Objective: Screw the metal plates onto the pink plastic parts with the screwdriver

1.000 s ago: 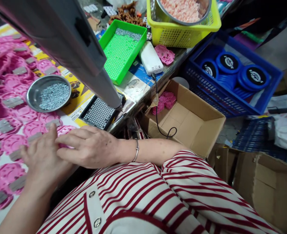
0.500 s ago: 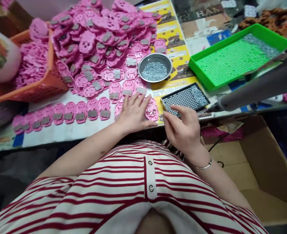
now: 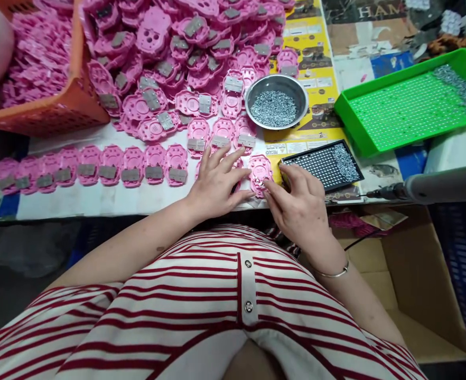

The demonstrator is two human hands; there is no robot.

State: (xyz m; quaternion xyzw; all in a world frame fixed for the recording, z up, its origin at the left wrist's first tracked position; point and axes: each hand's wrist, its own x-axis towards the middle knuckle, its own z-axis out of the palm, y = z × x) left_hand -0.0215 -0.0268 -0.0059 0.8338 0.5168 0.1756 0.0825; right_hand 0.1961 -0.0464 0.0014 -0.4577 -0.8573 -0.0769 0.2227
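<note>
My left hand (image 3: 217,182) lies palm down with its fingers spread over pink plastic shells at the table's front edge, partly hiding one under it. Just right of it is a pink shell (image 3: 260,171) with small silvery bits near its lower end. My right hand (image 3: 300,206) is curled, thumb and fingers drawn in, its tips at that shell's right edge; anything held there is too small to make out. Beside these fingers lies a black perforated tray (image 3: 314,171) with small metal screws at its right end. A metal bowl (image 3: 276,124) of similar screws stands behind.
Pink shells with grey plates form a row (image 3: 132,166) on the left and a large heap (image 3: 185,47) behind. An orange basket (image 3: 74,68) holds pink parts. A green tray (image 3: 360,132) and an electric screwdriver (image 3: 447,184) are right. A cardboard box (image 3: 427,285) stands below.
The view has shifted, moving the table's contents about in the picture. My right fingertips have come from the black tray's edge to the pink shell. My left hand remains spread on the shells.
</note>
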